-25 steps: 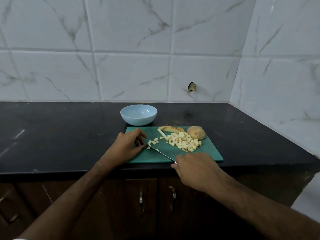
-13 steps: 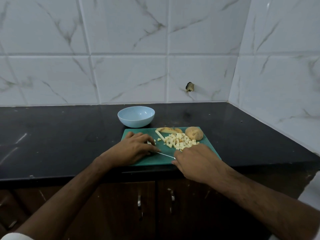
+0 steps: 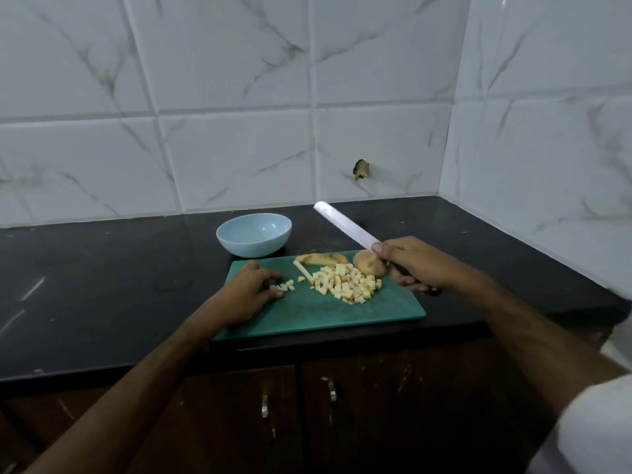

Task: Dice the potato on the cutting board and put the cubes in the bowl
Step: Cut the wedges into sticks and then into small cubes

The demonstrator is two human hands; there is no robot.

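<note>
Lifted since before — knife (image 3: 345,227) points up-left, away.

- single view, head-mounted, wide-angle
- looks forward and down from above the counter edge (image 3: 102,302), facing the tiled wall (image 3: 239,131)
- cutting board (image 3: 307,319) sits centre frame, close; both forearms enter from the bottom
- no second view, so nothing shared

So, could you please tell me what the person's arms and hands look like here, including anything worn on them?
Both forearms are bare from the frame's lower edge up to the wrist. The left hand and right hand wear no gloves, and no rings, watch or bracelets are visible. A bit of white fabric, probably a short sleeve or shirt, shows at the lower right beside the right arm. No markings are visible.
</note>
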